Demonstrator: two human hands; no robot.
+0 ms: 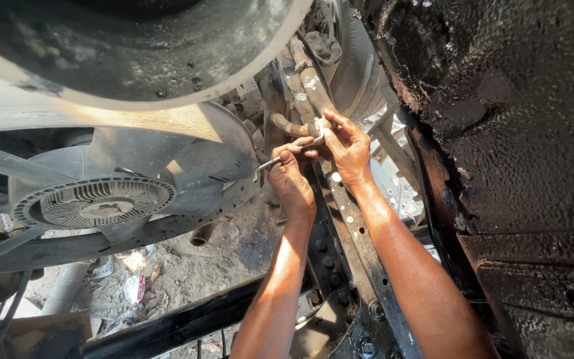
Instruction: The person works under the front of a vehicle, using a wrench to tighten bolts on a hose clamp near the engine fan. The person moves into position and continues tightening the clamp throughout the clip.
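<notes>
Grey plastic fan (97, 203) fills the left side. Just right of it, the left hand (291, 178) has its grip clamped on a thin metal wrench (286, 158). The right hand (347, 147) pinches the wrench's far end against a rusty bar (360, 236), beside a greasy black panel (519, 153).

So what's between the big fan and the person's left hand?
In the head view, only the free end of the thin metal wrench held by the left hand crosses toward the fan; behind it sits grimy engine metal.
</notes>
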